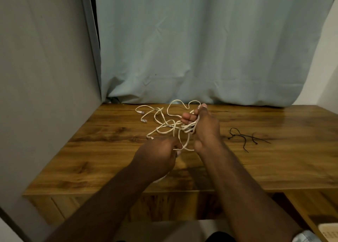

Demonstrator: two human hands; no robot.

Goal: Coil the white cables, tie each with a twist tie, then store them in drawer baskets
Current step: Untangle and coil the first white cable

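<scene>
Tangled white cables [164, 124] loose at table centre, far side | right hand [203, 126] grips bunched loops | left hand [161, 154] pinches a strand | thin black twist ties [245, 137] unused, right | wooden table [274, 165] | nothing tied or stored; coiling barely begun

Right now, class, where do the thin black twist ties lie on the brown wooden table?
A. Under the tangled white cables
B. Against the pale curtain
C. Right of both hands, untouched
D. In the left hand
C: the thin black twist ties lie on the brown wooden table, apart from the right hand.
</scene>
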